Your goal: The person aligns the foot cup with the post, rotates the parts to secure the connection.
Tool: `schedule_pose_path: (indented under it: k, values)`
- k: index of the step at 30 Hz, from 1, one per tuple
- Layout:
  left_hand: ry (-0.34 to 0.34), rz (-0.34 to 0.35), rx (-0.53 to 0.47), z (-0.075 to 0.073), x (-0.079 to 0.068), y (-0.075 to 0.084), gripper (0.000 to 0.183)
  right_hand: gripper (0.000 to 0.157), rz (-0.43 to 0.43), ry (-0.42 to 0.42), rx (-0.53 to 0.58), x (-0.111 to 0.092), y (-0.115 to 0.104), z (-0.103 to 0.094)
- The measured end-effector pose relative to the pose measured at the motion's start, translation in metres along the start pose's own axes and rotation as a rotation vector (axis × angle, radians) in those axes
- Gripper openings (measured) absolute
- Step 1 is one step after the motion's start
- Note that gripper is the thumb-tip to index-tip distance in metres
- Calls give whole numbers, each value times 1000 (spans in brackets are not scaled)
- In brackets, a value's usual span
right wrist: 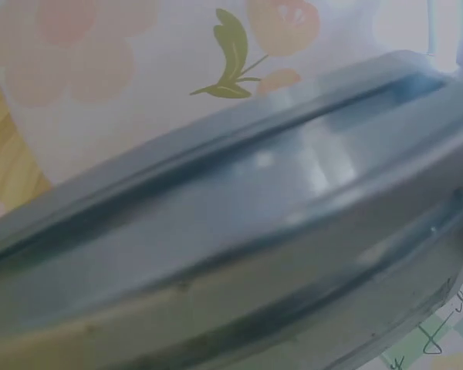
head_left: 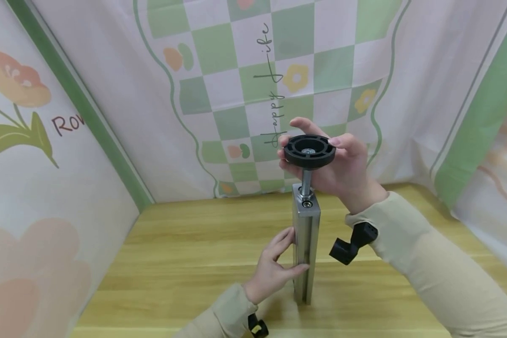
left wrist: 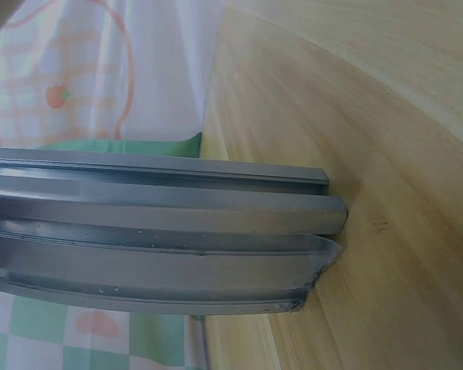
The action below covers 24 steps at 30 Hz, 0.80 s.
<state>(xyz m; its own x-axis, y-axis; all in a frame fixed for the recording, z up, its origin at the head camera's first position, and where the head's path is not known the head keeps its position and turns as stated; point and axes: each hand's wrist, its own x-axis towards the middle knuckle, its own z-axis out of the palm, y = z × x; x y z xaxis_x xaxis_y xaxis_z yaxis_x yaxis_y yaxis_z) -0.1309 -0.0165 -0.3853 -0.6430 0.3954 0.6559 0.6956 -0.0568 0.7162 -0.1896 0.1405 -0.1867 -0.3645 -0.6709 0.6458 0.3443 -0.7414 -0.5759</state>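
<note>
An aluminium extrusion profile point(head_left: 308, 239) stands upright in the head view, grooved along its sides. From the plate on its top rises a threaded rod point(head_left: 306, 182) carrying a round black levelling foot point(head_left: 310, 161). My left hand point(head_left: 268, 274) holds the profile partway up, thumb on the near side. Above, my right hand point(head_left: 344, 169) grips the foot's rim, its thumb on top and some fingers behind. In the left wrist view the profile's lower end point(left wrist: 293, 216) meets the wooden surface. The right wrist view is mostly filled by the profile's side point(right wrist: 239, 223), slightly blurred.
Under the profile lies a wood-grain tabletop point(head_left: 181, 249). Printed curtains hang around it, including a green-and-white checked back curtain point(head_left: 217, 51) and a flowered one point(head_left: 46, 178) at left. A black camera mount point(head_left: 350, 244) sits on the right sleeve.
</note>
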Motion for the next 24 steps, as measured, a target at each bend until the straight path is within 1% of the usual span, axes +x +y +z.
schedule_pose_path:
  k: [5, 8, 11, 15, 19, 21, 24]
  values:
    - [-8, 16, 22, 0, 0, -1, 85, 43, -27, 45, -51, -5, 3, 1]
    - [-4, 32, 20, 0, 0, -2, 88, 41, -46, 68, -117, -7, 4, 2]
    - [2, 58, 23, 0, 1, -3, 90, 40, -62, 88, -263, -8, 4, 4]
    - [0, 81, 27, 0, 1, -5, 90, 41, -98, 138, -455, -9, 3, 6]
    - [-1, 66, 17, 1, 0, -4, 86, 45, -119, 192, -574, -11, -1, 5]
    - [-3, 53, 10, 1, 0, -3, 85, 43, -122, 223, -649, -12, -3, 7]
    - [-4, 38, 4, 0, 1, -1, 83, 40, -124, 307, -781, -12, -5, 14]
